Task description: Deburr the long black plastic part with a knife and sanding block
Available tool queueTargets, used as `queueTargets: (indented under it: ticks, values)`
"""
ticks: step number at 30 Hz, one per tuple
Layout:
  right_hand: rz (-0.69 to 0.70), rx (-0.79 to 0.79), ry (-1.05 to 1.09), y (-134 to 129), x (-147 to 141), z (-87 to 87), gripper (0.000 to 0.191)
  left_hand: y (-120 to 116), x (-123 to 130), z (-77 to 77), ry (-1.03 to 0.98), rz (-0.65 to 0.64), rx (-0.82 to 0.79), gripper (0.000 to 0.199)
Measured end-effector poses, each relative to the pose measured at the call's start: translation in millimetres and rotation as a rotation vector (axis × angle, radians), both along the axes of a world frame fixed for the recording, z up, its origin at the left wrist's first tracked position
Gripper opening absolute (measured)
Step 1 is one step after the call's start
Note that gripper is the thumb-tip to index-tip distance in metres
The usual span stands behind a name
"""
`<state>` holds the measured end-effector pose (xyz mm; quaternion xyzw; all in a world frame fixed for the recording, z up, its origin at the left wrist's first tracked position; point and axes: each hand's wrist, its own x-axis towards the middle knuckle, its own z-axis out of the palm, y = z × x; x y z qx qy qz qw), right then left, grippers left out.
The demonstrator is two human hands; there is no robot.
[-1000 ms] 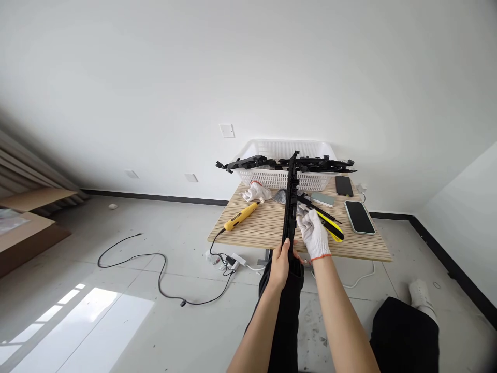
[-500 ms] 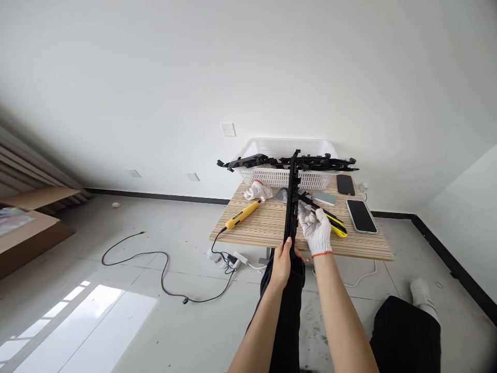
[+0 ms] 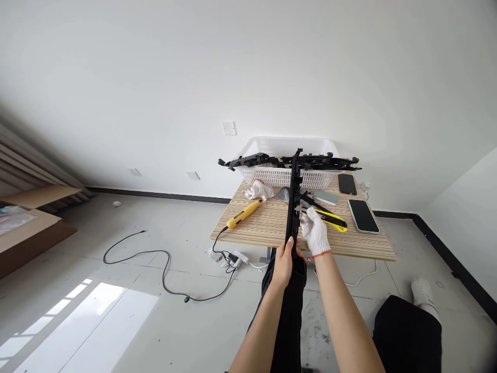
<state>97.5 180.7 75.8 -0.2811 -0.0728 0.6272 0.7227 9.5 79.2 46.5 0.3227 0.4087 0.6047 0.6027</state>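
Observation:
My bare left hand (image 3: 284, 263) is wrapped round the near end of a long black plastic strip (image 3: 294, 197) with clips along its edge. The strip points away from me, over the table. In its white knit glove, my right hand (image 3: 315, 231) grips a yellow and black utility knife (image 3: 330, 219). Its blade tip is at the strip's right side; whether it touches I cannot tell. More black plastic parts (image 3: 330, 161) lie across the white basket (image 3: 267, 174) behind the strip.
On the wooden table (image 3: 267, 223) lie a yellow corded tool (image 3: 244, 214), a white glove (image 3: 258, 190), a grey-green block (image 3: 325, 197) and two phones (image 3: 363, 216). A power strip (image 3: 235, 261) and a black cable (image 3: 166, 269) are on the floor. A cardboard box (image 3: 31, 228) stands at left.
My right hand has picked the utility knife up off the table and turned its blade toward the strip. My left hand still holds the strip in nearly the same place.

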Motion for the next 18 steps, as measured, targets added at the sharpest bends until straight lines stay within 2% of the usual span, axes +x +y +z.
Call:
queueTargets:
  ticks: [18]
  values:
    - [0.086,0.009,-0.001,-6.9,4.1,-1.3,0.018,-0.1,-3.8,-1.0,-0.027,-0.007,-0.003,0.041]
